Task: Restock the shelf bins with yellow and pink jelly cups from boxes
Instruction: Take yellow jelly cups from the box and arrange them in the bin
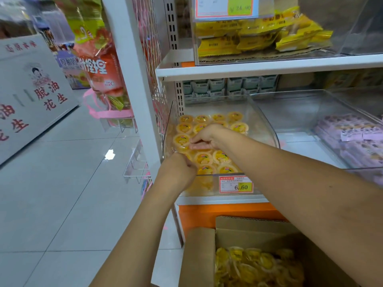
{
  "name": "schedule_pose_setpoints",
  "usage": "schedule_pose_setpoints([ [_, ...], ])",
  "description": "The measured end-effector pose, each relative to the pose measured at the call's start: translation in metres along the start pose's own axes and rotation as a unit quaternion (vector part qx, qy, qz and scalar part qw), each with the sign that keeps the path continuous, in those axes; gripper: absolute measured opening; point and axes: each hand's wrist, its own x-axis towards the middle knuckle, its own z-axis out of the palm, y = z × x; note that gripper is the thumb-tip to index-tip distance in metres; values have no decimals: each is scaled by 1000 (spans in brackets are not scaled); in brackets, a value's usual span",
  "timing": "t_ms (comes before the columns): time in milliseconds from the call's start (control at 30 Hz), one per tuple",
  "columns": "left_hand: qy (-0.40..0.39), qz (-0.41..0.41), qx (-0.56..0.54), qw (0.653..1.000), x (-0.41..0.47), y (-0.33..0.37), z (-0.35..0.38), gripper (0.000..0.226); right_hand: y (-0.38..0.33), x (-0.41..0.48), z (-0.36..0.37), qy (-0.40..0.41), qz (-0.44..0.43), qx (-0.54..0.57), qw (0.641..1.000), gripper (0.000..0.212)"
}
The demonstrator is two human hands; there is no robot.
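A clear plastic shelf bin (267, 129) holds several yellow jelly cups (204, 158) lying in rows, lids up. Both my hands are inside the bin. My right hand (204, 136) reaches over the middle rows, its fingers curled down onto a yellow cup near the bin's left side. My left hand (178, 164) is at the bin's front left corner with fingers bent down among the cups; what it holds is hidden. An open cardboard box (199, 255) below the shelf holds many more yellow jelly cups (255, 266).
A price tag reading 6.60 (236, 184) is on the bin's front. To the right stands another clear bin with pinkish-purple packets (352, 137). Yellow snack packets (259, 36) fill the shelf above. A white upright post (132, 69) and wire racks (136, 162) stand left, beside tiled floor.
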Motion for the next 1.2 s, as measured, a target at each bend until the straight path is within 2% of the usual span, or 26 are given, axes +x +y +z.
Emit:
schedule_pose_setpoints([
  [33,-2,7,-1,1000,-1,-1,-1,23,1,-2,-1,4,-10,-2,1000,29],
  [100,1,31,-10,999,-6,-1,-3,20,0,-9,-6,32,-43,-31,998,4],
  [200,49,100,-61,992,-22,5,-3,10,4,-34,-24,84,-124,-124,981,11],
  [233,78,129,-96,984,-30,8,-1,11,8,-49,-31,71,-152,-152,974,11],
  [300,115,184,-145,966,-43,14,7,17,26,-87,-49,-3,-195,-200,960,18],
  [367,70,224,-134,963,-54,16,23,22,51,-127,-73,-88,-204,-246,943,21],
  [467,-85,239,-48,966,-63,14,68,25,100,-157,-110,-143,-156,-294,932,19],
  [567,-229,187,-1,955,-66,1,134,17,165,-140,-127,-167,-32,-392,904,17],
  [633,-316,117,5,941,-67,-14,175,29,213,-113,-130,-161,45,-497,852,17],
  [700,-383,39,-17,923,-70,-31,210,41,263,-84,-133,-135,73,-587,795,36],
  [767,-408,-17,-35,912,-73,-46,243,51,309,-64,-138,-116,113,-608,777,45],
  [833,-396,-57,-32,916,-76,-57,274,57,343,-55,-145,-87,146,-594,786,40],
  [933,-354,-103,-8,930,-78,-63,310,51,375,-45,-153,-3,159,-491,857,41],
  [967,-343,-120,8,932,-77,-64,321,49,381,-42,-156,13,138,-488,862,41],
  [1100,-321,-141,96,932,-74,-62,349,44,382,-35,-166,-38,90,-515,852,41],
  [1200,-321,-167,91,928,-68,-64,355,37,372,-39,-172,-86,82,-522,845,43],
])
